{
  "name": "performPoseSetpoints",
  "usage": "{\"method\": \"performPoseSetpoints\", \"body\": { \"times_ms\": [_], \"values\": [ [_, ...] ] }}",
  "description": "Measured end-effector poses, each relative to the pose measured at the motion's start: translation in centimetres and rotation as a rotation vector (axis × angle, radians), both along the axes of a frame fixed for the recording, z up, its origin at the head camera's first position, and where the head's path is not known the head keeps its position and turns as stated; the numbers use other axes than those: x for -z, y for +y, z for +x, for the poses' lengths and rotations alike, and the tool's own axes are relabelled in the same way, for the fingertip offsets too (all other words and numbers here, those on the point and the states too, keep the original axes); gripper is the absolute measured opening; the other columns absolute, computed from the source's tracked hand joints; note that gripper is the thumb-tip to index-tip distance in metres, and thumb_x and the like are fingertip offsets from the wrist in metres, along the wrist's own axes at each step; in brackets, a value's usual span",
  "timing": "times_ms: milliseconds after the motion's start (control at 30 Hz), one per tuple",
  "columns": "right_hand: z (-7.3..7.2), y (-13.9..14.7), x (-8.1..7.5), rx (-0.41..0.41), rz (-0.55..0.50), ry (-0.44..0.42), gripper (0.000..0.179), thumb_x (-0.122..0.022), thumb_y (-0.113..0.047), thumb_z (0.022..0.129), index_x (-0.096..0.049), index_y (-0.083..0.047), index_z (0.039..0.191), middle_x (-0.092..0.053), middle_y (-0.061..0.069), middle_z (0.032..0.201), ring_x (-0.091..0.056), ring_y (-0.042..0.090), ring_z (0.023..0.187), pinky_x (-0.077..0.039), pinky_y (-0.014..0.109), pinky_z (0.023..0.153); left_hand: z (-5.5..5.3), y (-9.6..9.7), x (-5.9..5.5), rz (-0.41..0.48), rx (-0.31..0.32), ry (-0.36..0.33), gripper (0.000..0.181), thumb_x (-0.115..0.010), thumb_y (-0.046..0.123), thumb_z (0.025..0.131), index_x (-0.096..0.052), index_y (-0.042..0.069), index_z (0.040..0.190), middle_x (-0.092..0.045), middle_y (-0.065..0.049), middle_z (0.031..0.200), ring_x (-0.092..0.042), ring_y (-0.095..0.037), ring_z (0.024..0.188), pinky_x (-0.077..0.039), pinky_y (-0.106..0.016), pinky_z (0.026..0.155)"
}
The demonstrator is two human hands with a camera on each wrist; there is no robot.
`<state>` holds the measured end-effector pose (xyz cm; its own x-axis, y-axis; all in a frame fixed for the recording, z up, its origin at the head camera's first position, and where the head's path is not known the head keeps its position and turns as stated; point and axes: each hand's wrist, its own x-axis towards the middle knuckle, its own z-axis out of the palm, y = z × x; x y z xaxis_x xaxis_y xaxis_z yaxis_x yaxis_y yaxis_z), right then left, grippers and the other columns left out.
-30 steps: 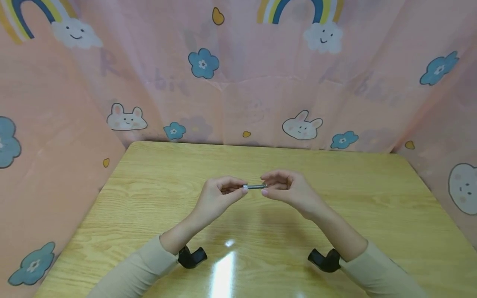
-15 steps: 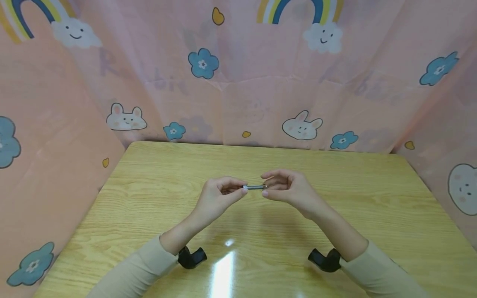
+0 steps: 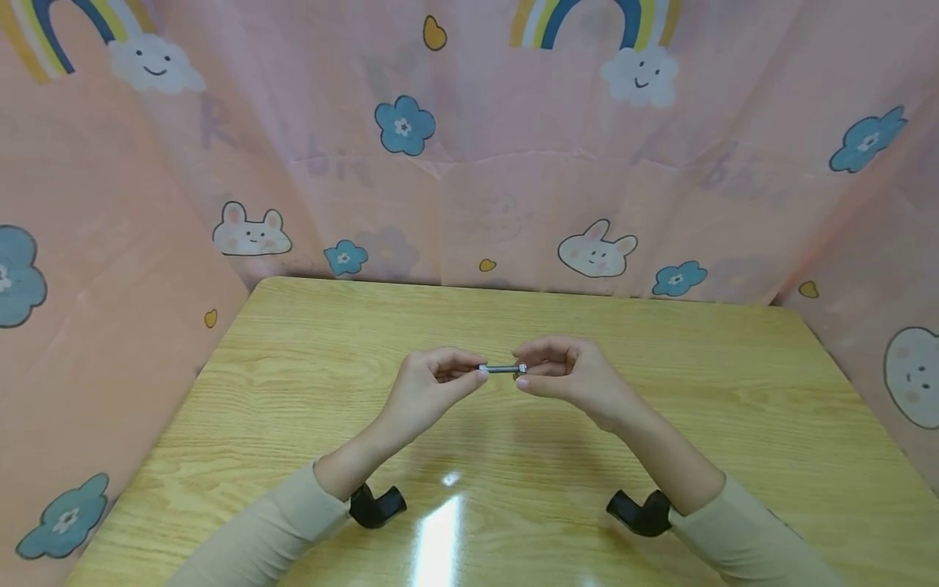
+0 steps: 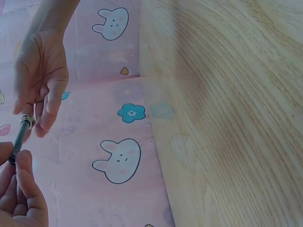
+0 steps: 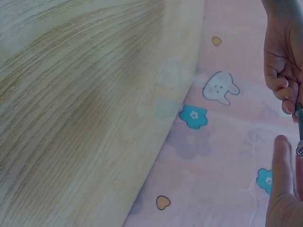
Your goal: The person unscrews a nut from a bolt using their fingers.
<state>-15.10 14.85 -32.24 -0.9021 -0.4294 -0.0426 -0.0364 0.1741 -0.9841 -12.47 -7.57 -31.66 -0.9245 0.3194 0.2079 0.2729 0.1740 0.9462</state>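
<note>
My left hand (image 3: 429, 383) pinches a metal bolt (image 3: 502, 369) by its head end between thumb and fingertips. The bolt is held level above the table, its threaded shank pointing right. A hex nut (image 3: 522, 369) sits on the far end of the shank, also visible in the left wrist view as a shiny nut (image 4: 27, 120). Around that end is my right hand (image 3: 575, 375), its fingers loosely bent and its thumb just below the nut. In the right wrist view the thumb (image 5: 281, 156) stands apart from the nut; whether a fingertip touches it is unclear.
Both hands are over a wood-grain table (image 3: 352, 318). A pink curtain (image 3: 484, 187) printed with rabbits, flowers and rainbows hangs behind it and at both sides. Black wrist-worn devices (image 3: 377, 507) stick out under the sleeves, above the table's near part.
My right thumb and fingers have shifted slightly around the bolt's end, and the nut now shows more fully between them. The left hand keeps its pinch; the head view has moved slightly.
</note>
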Motion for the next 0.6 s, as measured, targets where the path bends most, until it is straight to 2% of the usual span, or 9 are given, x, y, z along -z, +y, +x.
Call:
{"method": "performPoseSetpoints", "body": {
  "times_ms": [33,200,300,367,600],
  "values": [
    [-0.01,0.02,0.0,-0.006,-0.002,-0.004,0.039,-0.069,-0.01,0.085,-0.056,0.006,0.118,-0.063,0.013,0.102,-0.065,0.019,0.088,-0.052,0.034,0.081,-0.2,-0.04,0.38,0.004,0.0,0.004,0.017,-0.064,0.006,0.088,-0.068,-0.003,0.102,-0.069,-0.011,0.092,-0.064,-0.029,0.079,-0.049,-0.023,0.064],
    [-0.13,-0.01,-0.02,-0.007,-0.001,-0.016,0.034,-0.061,-0.016,0.092,-0.056,0.01,0.113,-0.065,0.019,0.097,-0.066,0.022,0.086,-0.052,0.041,0.081,-0.22,-0.02,0.36,0.004,-0.003,0.003,0.017,-0.064,0.006,0.088,-0.069,-0.002,0.102,-0.069,-0.011,0.092,-0.063,-0.018,0.075,-0.05,-0.024,0.063],
    [-0.16,-0.04,-0.06,0.008,0.007,-0.007,0.032,-0.062,-0.015,0.091,-0.059,0.012,0.108,-0.067,0.017,0.093,-0.067,0.021,0.084,-0.052,0.042,0.081,0.0,0.03,-0.1,0.002,-0.004,-0.006,0.017,-0.064,0.005,0.088,-0.068,-0.004,0.102,-0.069,-0.012,0.092,-0.064,-0.024,0.077,-0.049,-0.023,0.063],
    [-0.17,-0.02,-0.09,0.016,0.012,0.003,0.032,-0.065,-0.014,0.089,-0.06,0.011,0.108,-0.068,0.016,0.093,-0.067,0.019,0.084,-0.052,0.038,0.08,0.02,0.03,-0.18,0.005,-0.003,-0.006,0.018,-0.064,0.005,0.088,-0.068,-0.005,0.102,-0.069,-0.013,0.092,-0.064,-0.03,0.079,-0.049,-0.023,0.063],
    [-0.16,0.21,0.01,0.01,0.02,-0.025,0.04,-0.07,-0.01,0.084,-0.057,0.007,0.118,-0.065,0.017,0.103,-0.066,0.024,0.091,-0.051,0.035,0.083,0.1,-0.03,-0.2,0.005,0.003,0.0,0.017,-0.063,0.004,0.088,-0.068,-0.005,0.102,-0.069,-0.014,0.093,-0.063,-0.03,0.079,-0.049,-0.022,0.064]
  ]
}}
